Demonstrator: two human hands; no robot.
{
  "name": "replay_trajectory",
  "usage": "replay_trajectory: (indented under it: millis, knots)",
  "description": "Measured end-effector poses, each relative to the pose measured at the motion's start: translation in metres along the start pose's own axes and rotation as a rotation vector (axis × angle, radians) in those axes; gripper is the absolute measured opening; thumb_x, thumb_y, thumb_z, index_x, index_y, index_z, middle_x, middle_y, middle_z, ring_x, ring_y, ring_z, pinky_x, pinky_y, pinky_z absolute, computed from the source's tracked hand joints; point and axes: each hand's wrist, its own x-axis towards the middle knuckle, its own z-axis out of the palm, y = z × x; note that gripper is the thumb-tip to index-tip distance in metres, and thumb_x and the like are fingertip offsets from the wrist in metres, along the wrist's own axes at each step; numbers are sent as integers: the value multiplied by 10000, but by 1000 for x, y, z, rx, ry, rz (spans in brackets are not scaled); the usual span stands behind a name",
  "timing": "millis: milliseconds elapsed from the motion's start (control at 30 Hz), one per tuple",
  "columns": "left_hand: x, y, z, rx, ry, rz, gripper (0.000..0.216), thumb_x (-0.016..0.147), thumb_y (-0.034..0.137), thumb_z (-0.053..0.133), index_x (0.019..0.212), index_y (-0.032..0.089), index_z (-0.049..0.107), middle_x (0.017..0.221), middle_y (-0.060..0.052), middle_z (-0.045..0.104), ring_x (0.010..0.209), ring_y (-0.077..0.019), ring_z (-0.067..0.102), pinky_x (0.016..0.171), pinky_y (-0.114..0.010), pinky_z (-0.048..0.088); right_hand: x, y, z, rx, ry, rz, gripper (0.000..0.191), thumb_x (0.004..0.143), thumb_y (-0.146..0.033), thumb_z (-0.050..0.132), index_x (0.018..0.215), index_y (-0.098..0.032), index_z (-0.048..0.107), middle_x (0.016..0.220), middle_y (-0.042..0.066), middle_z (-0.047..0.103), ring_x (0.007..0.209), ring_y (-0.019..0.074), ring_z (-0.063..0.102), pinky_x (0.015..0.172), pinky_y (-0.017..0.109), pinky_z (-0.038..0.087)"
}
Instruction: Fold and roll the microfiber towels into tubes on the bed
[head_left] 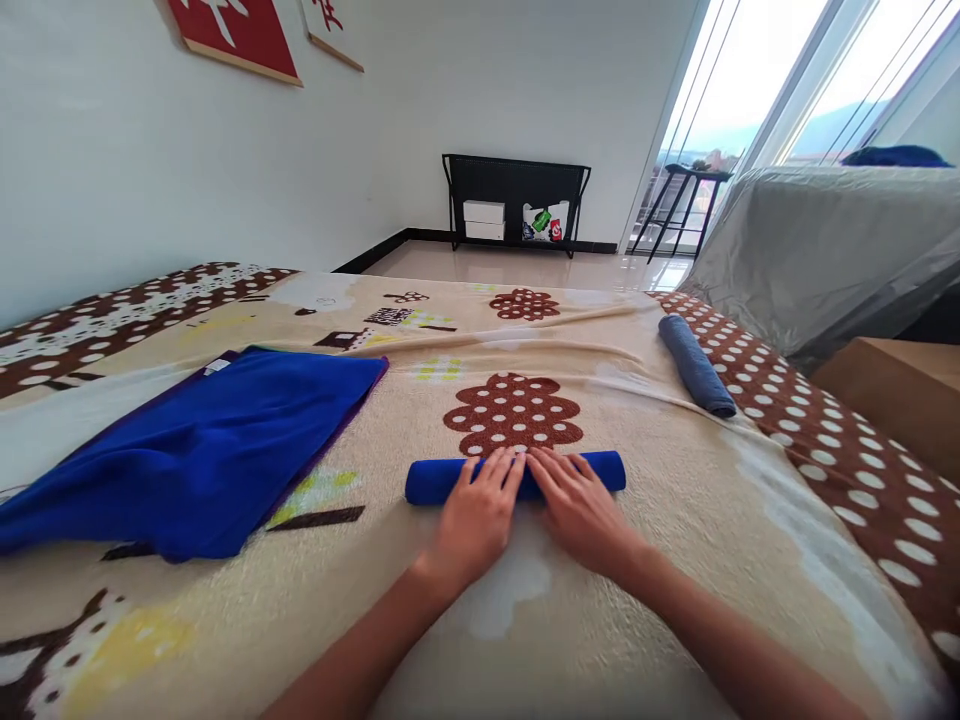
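Observation:
A blue towel rolled into a tube lies crosswise on the patterned blanket in front of me. My left hand rests on its middle, palm down with fingers stretched over the top. Close beside it, my right hand lies flat on the same roll, and the fingertips of both hands nearly meet. Neither hand wraps around the roll, whose two ends stick out past them. To the left, a blue cloth is spread out, with purple edges showing beneath it and a white label at its far corner.
A grey-blue rolled towel lies at the right on the blanket. Beyond the bed stands a black shelf with white boxes. At the right are a covered piece of furniture, a cardboard box and a stool.

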Motion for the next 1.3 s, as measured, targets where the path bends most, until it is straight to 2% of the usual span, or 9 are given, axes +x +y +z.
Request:
replay_trajectory:
  millis: [100,267,600,700,800,933,1033,1167,1300]
  knots:
    - [6,-8,13,-70,-20,44,607,951,362,468,1498,116,376,1535,-157,428,1421,-284,388,1160,-486,275,5,-2,15,59,-16,-56,586,956,-272,456,1506,-97,362,1555,146,382,1440,262,350,1162,455,314]
    - [-21,-56,25,-76,18,-32,565,996,455,436,1506,222,366,1497,-118,487,1358,-278,466,1130,-505,297,-23,51,20,80,-2,-6,593,1003,-357,441,1551,-202,278,1551,96,404,1440,225,360,1172,463,302]
    - [-24,-86,25,-57,83,-20,467,1001,443,424,1357,161,531,1323,-146,623,1199,-275,583,1036,-467,405,-19,81,18,92,17,8,420,985,-340,518,1382,-202,509,1330,113,621,1239,235,564,1080,451,355]
    - [-26,-92,24,-88,114,-13,395,987,375,467,1306,166,572,1271,-130,653,1154,-273,605,1027,-458,426,-1,92,-19,116,-81,-9,351,928,-383,619,1230,-206,632,1140,98,709,1058,240,651,981,409,424]
    - [-36,-76,19,-255,108,-61,366,973,339,491,1300,200,579,1272,-109,659,1160,-270,603,1050,-475,421,22,95,-97,196,-151,-15,317,830,-448,728,1066,-237,707,990,40,738,911,210,670,840,327,462]
    - [-57,-16,13,-614,30,-217,427,879,350,647,1286,233,591,1238,-103,669,1127,-282,596,982,-464,492,42,58,-221,250,-97,-122,391,803,-568,703,1032,-251,703,854,-28,708,730,131,626,721,268,438]
    - [-68,34,12,-801,-10,-248,526,729,361,809,1212,232,645,1172,-103,689,1167,-320,576,955,-465,519,44,12,-279,172,-44,-248,405,786,-594,702,916,-211,690,734,-49,638,651,99,561,709,261,421]
    - [-70,75,14,-891,54,-194,622,636,339,875,1213,240,668,1097,-82,734,1126,-334,622,1034,-530,462,32,-33,-294,134,33,-417,348,879,-537,639,920,-192,660,751,-37,598,670,87,536,681,241,403]
    - [-69,86,10,-907,115,-208,560,658,213,827,1196,259,679,1140,-58,737,1054,-305,680,1104,-561,389,18,-43,-281,113,27,-502,299,941,-483,585,965,-189,635,780,-23,597,657,85,520,624,225,388]
